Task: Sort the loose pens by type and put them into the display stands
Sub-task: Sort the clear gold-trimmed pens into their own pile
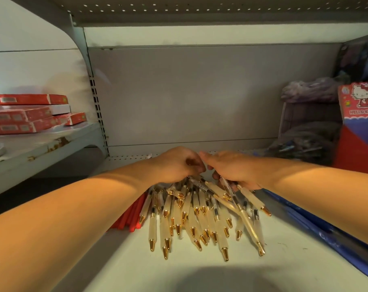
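1. Cream pens (pixel 200 216) with gold tips lie in a loose fan on the white shelf (pixel 126 260), tips toward me.
2. My left hand (pixel 174 163) is on the pile's far end, fingers curled down. Can't tell if it grips anything.
3. My right hand (pixel 235 169), close beside the left, curls round a few cream pens at the pile's right edge.
4. Red pens (pixel 132 216) lie just left of the pile, partly under my left forearm.
5. Blue packets (pixel 305 220) sit to the right, red boxes (pixel 27 114) on the side shelf.
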